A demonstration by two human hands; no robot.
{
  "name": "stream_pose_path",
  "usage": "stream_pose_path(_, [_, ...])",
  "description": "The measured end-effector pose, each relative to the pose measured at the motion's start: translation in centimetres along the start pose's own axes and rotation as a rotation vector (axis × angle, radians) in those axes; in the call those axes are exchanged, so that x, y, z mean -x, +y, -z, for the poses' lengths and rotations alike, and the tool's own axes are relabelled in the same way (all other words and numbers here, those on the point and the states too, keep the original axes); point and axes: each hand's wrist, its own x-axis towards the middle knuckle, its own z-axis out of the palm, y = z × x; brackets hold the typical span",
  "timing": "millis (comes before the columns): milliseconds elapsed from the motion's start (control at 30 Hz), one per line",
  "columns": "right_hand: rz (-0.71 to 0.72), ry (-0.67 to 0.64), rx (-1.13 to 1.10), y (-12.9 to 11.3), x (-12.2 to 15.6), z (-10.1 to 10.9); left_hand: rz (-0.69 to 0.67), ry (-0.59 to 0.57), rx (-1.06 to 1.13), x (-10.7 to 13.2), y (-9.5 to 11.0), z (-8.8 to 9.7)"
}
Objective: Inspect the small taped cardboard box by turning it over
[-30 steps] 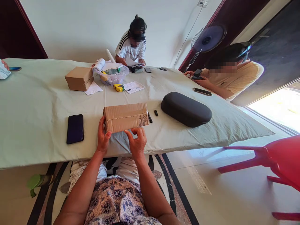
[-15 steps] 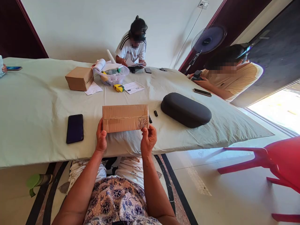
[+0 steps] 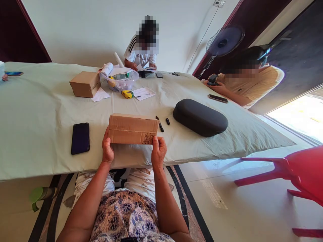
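Note:
A brown cardboard box [image 3: 131, 130] is held up near the table's front edge, its long side facing me. Black scribbled lines mark its lower right corner. My left hand [image 3: 108, 149] grips the left end, thumb in front and fingers mostly hidden behind. At the right end, my right hand [image 3: 158, 151] holds the lower corner beside the scribble. Just past the box's right end lies a black marker [image 3: 159, 124] with its tip exposed, and a small black cap [image 3: 168, 121] rests beside it. A dark phone [image 3: 80, 138] lies to the left.
On the cloth-covered table [image 3: 45, 141] are a black case [image 3: 200, 117], another cardboard box [image 3: 85, 84], a plastic basin [image 3: 133, 80], a yellow tape measure [image 3: 127, 94] and a paper sheet [image 3: 145, 93]. Two people sit across and at right. A red chair [image 3: 305, 171] stands right.
Both hands have tilted the box, bringing more of its top edge into view and shifting it slightly left. More of the marker now shows. The person across has lowered the papers a little.

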Motion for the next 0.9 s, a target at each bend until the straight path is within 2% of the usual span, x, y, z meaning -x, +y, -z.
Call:
stream_pose_path(133, [-0.009,0.017,0.084,0.1,-0.2,0.5,-0.018,0.030,0.077,-0.1,0.6,-0.1])
stream_pose_path(300, [0.007,-0.045,0.172,0.8,-0.8,1.2,-0.033,-0.001,0.056,-0.2,1.8,-0.3])
stream_pose_path(400, [-0.050,-0.057,0.175,1.6,-1.2,1.6,-0.014,-0.042,0.052,-0.1,2.2,-0.4])
stream_pose_path(500, [-0.094,-0.062,0.163,2.1,-1.4,1.8,-0.038,-0.013,0.028,-0.1,2.5,-0.4])
stream_pose_path(633, [-0.083,-0.060,0.223,1.7,-1.4,1.8,-0.066,0.049,-0.092,-0.1,2.4,-0.4])
stream_pose_path(900, [-0.103,-0.128,0.268,0.5,-1.2,1.6,0.023,0.071,-0.186,-0.2,2.1,-0.5])
